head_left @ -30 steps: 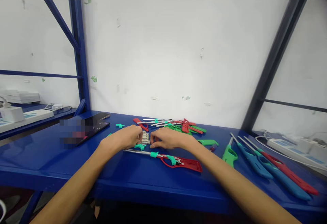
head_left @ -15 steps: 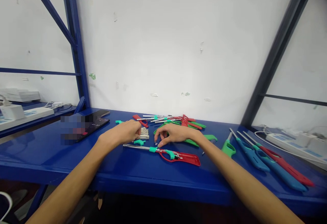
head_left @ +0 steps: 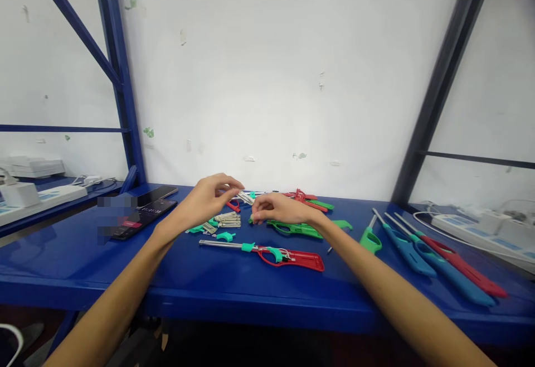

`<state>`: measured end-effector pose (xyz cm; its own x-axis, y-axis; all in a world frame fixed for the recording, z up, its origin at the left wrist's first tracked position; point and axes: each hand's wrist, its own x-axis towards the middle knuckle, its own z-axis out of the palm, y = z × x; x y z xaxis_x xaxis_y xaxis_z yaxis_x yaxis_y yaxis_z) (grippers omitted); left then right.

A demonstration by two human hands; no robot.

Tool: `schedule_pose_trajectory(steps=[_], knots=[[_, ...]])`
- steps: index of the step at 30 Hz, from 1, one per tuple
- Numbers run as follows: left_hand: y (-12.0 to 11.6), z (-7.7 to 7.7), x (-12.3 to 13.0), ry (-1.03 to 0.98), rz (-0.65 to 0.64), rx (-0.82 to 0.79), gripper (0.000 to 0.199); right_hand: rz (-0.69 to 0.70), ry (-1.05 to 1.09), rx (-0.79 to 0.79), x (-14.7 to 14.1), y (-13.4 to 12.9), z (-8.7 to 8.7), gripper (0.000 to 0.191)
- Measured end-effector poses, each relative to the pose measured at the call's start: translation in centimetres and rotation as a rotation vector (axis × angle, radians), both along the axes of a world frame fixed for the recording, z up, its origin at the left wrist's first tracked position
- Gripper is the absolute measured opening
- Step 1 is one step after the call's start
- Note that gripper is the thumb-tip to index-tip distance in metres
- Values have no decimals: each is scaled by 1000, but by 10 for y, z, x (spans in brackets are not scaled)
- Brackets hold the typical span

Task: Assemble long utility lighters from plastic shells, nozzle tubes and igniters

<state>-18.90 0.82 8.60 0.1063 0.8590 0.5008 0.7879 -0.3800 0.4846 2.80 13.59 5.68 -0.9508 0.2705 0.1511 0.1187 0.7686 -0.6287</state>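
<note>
My left hand (head_left: pixel 215 193) is raised over the back of the table, thumb and fingers pinched on a slim silvery metal piece (head_left: pixel 246 197). My right hand (head_left: pixel 273 209) is closed in a pinch close to the piece's lower end; its fingertips hide what they hold, if anything. In front of both hands lies an opened red gas lighter (head_left: pixel 288 257) with a metal tube and a green trigger. A loose green trigger (head_left: pixel 226 236) lies behind the tube. Below my left hand is a pile of small metal pieces (head_left: pixel 229 220) beside more green parts (head_left: pixel 211 225).
Green lighter shells (head_left: pixel 298 228) lie by my right wrist, with red shells (head_left: pixel 300 195) farther back. To the right are several whole lighters, including a blue one (head_left: pixel 455 278). Two phones (head_left: pixel 144 216) lie left. A white wall backs the blue table (head_left: pixel 175 278).
My left hand has lifted off the metal pile and now holds a silvery piece. My right hand has moved up and back from the red lighter, toward my left hand.
</note>
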Motion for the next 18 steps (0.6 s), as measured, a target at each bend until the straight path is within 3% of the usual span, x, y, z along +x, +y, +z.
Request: schedule_pose_trajectory(steps=[8, 11, 18], knots=[[-8, 9, 6, -325, -157, 1, 50, 8, 181, -273, 3, -8, 9, 28], [-10, 9, 8, -356, -163, -21, 54, -13, 221, -308, 2, -7, 7, 28], [-10, 7, 13, -322, -145, -97, 43, -100, 331, -280, -2, -5, 8, 29]])
